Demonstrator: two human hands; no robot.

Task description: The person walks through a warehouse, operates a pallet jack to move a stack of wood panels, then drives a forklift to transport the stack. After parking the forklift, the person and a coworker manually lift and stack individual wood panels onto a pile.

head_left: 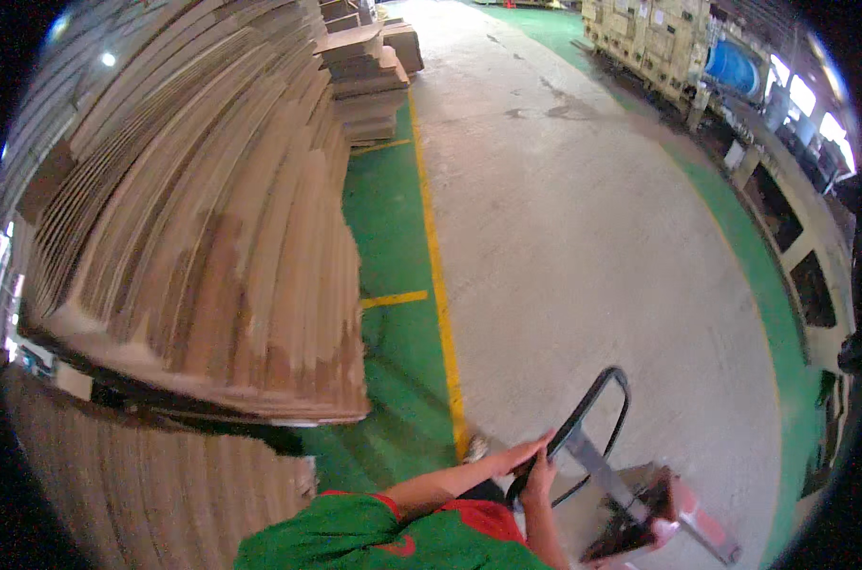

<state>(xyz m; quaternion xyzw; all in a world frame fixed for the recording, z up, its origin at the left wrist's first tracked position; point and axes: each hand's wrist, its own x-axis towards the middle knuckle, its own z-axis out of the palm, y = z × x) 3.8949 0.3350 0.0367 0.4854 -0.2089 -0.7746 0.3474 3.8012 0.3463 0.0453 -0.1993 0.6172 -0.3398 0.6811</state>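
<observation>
A pallet jack stands at my lower right, with a black loop handle (571,424), a grey shaft (605,477) and a red base (673,508). One reddish fork (708,537) points toward the lower right. My left hand (524,455) reaches across my body and is closed on the near side of the loop. Close beside it, my right hand (540,478) is wrapped round the same side of the handle. The two hands almost touch, and some fingers are hidden.
Tall stacks of brown cardboard sheets (250,237) line the left, with a lower stack (155,475) nearer me. Another cardboard pile (369,85) stands farther ahead. Yellow lines (435,256) edge the grey concrete lane (583,237). Cream machinery (654,43) with a blue drum (733,68) runs along the right.
</observation>
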